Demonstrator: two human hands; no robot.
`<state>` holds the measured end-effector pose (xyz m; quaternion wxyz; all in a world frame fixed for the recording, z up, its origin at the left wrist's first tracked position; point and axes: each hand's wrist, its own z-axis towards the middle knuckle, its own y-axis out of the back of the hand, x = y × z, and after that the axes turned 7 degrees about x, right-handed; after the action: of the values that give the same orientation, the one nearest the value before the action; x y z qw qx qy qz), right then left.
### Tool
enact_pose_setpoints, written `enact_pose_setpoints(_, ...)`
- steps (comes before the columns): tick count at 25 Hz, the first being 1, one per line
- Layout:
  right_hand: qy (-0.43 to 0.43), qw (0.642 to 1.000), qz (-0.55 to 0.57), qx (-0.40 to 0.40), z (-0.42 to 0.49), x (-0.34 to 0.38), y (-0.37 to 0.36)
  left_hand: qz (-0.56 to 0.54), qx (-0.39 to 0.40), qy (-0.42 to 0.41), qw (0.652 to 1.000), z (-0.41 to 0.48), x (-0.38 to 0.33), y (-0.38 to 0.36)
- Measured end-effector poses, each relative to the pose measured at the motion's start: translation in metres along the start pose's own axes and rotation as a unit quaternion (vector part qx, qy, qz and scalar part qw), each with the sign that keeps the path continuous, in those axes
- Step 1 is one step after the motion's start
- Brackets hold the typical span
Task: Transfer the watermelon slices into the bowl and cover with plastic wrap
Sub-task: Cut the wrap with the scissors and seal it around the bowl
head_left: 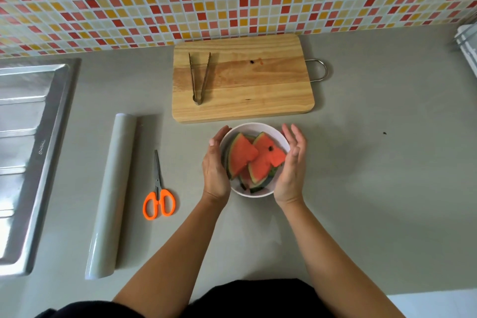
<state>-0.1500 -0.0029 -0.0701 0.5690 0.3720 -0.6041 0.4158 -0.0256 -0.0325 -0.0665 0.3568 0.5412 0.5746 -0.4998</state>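
Head view: wrap roll (111, 199) lies near-to-far; unclenched left hand (215, 162), right hand (290, 165) flank bowl (258, 127), maybe touching.

Pale wooden cutting board (258, 90) (visible grain); metal tongs (199, 77); matt grey counter (374, 175); shiny steel sink (28, 137).

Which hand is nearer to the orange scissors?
Left. The left hand is beside the bowl, just right of the scissors; the right hand is across the bowl, farther away.

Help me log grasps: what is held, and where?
Nothing is gripped: the left hand lies flat against the bowl, the right hand open beside its other side.
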Motion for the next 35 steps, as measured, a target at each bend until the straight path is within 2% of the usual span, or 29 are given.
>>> enact_pose_setpoints(5,-0.127,0.985,0.101,-0.062,0.004,0.005,-0.003,-0.064,-0.019,0.040,0.997,0.000,0.000,-0.004)
enact_pose_setpoints(9,-0.206,0.950,0.224,-0.069,0.003,0.008,-0.002,-0.188,-0.019,0.093,0.978,-0.004,-0.002,-0.005)
enact_pose_setpoints(13,-0.259,0.919,0.289,-0.075,0.008,0.018,-0.001,-0.183,-0.022,0.118,0.976,-0.002,-0.007,-0.005)
enact_pose_setpoints(18,-0.202,0.946,0.253,-0.029,0.014,0.029,-0.008,-0.170,-0.045,0.128,0.976,-0.005,-0.014,-0.005)
enact_pose_setpoints(26,-0.170,0.943,0.286,-0.019,0.016,0.035,-0.008,-0.089,-0.037,0.126,0.987,-0.003,-0.031,-0.007)
enact_pose_setpoints(32,-0.213,0.927,0.301,-0.073,0.007,0.026,-0.008,0.001,-0.095,0.223,0.970,0.003,-0.033,-0.011)
enact_pose_setpoints(35,-0.219,0.926,0.299,-0.073,0.006,0.022,-0.008,0.015,-0.118,0.251,0.961,0.000,-0.029,-0.013)
